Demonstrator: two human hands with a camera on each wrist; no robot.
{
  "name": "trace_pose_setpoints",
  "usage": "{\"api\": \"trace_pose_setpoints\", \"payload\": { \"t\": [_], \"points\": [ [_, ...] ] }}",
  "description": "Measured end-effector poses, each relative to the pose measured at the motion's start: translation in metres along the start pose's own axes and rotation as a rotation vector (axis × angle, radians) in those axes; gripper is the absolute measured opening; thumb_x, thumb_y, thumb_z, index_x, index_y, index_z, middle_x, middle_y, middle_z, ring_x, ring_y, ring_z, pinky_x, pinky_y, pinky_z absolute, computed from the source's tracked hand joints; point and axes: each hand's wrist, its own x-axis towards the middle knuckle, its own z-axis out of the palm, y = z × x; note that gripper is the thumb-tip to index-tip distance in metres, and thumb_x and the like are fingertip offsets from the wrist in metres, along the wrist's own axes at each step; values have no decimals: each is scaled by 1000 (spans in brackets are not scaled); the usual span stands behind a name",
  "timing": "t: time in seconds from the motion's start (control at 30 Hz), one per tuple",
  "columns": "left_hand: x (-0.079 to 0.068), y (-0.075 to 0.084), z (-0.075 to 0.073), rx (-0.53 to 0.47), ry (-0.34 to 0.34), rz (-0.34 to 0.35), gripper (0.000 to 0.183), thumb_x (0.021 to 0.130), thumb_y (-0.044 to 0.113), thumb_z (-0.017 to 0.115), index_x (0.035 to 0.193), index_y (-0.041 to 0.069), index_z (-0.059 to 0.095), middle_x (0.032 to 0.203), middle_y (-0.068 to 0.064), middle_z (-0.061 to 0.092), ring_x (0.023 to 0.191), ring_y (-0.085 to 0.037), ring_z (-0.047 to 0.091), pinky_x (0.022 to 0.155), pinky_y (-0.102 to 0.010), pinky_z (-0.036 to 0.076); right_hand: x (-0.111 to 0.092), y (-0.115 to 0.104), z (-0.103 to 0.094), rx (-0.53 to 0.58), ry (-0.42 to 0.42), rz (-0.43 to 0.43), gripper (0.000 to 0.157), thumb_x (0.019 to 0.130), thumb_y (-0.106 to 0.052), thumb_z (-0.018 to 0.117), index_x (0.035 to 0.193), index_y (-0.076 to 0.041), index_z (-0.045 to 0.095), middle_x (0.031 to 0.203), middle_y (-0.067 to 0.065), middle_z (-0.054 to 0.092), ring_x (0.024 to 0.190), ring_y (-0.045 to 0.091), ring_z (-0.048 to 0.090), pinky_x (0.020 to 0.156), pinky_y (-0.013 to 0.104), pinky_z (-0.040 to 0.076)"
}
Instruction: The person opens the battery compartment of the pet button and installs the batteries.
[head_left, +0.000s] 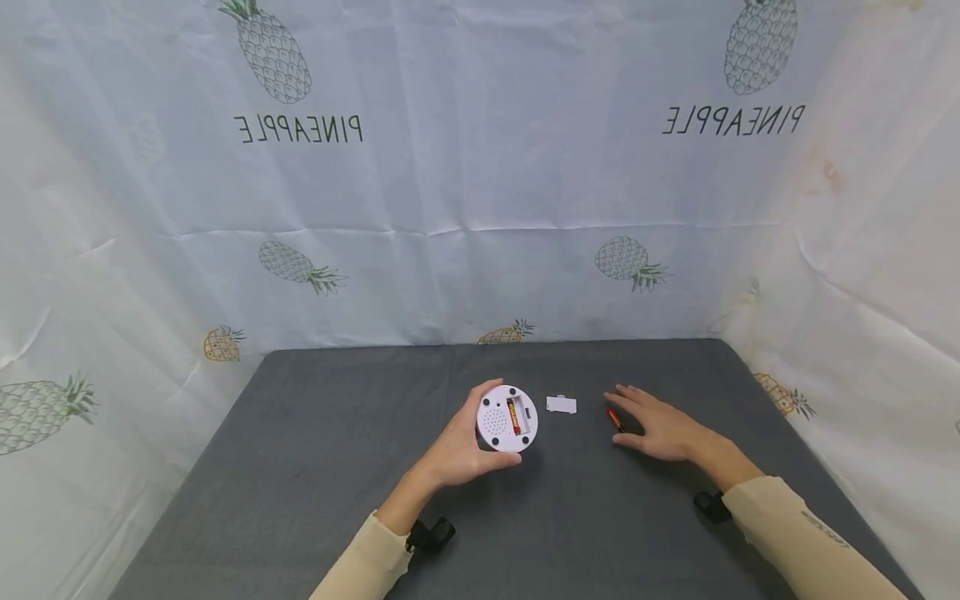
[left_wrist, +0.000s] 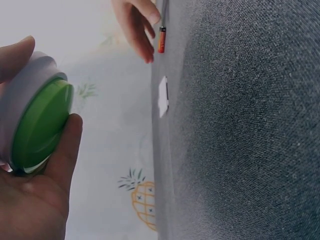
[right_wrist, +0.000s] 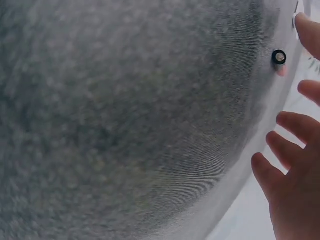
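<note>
The left hand (head_left: 459,450) is grasping a round white device (head_left: 493,423), its thumb and fingers curving around opposite edges, and is holding it above the dark table (head_left: 300,467). The device's underside is facing the head camera, showing dark round feet and a patch of small holes. Its battery compartment (head_left: 524,414) is lying uncovered; one red-and-orange battery (head_left: 513,414) is occupying the left side, and bare white floor is showing beside it. In the left wrist view a green face (left_wrist: 42,127) is bulging from the device's other side, partly hidden by the hand.

The right hand (head_left: 660,427) is gripping nothing: its fingers are spreading loosely, and the thumb is standing apart from them. A second battery (head_left: 615,419) is lying on the table between thumb and fingers; whether a fingertip is touching it, I cannot tell. In the right wrist view this battery is showing mainly its dark-ringed end, the rest blurring away, and the edge of the frame is cutting off part of the hand.

Between the device and the loose battery, a small white cover (head_left: 562,404) is resting on the table. Beyond, a pineapple-printed cloth (head_left: 450,167) is hanging.
</note>
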Motion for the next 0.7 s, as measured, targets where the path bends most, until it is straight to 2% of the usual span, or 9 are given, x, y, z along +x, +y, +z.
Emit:
{"api": "trace_pose_setpoints", "payload": {
  "t": [0.13, 0.33, 0.53, 0.7],
  "points": [
    [0, 0, 0, 1, 1, -3, 101, 78, 29, 89, 157, 32, 25, 134, 3, 50, 113, -16, 54, 95, -41, 44, 1, 1, 1, 6, -37, 7, 70, 98, -44, 66, 155, -11, 43, 160, 26, 32, 145, 52, 26, 106, 70, 29],
    [0, 0, 0, -2, 3, -4, 101, 78, 29, 89, 156, 33, 26, 134, 3, 50, 113, -16, 53, 95, -40, 44, 2, 1, 3, -17, -43, 8, 57, 100, -28, 66, 151, -9, 48, 158, 27, 34, 143, 52, 30, 104, 69, 33],
    [0, 0, 0, 3, 1, -9, 101, 78, 29, 89, 156, 32, 26, 134, 4, 50, 113, -16, 53, 95, -41, 44, 3, -2, 3, -22, -26, 20, 52, 98, -26, 69, 144, -6, 54, 155, 27, 38, 141, 50, 35, 100, 69, 37],
    [0, 0, 0, 6, 2, -9, 101, 77, 29, 89, 157, 31, 26, 133, 3, 51, 113, -16, 53, 96, -41, 43, 3, -2, 5, -29, 20, 24, 49, 96, -28, 71, 137, -4, 60, 148, 26, 47, 135, 47, 44, 100, 66, 40]
  ]
}}
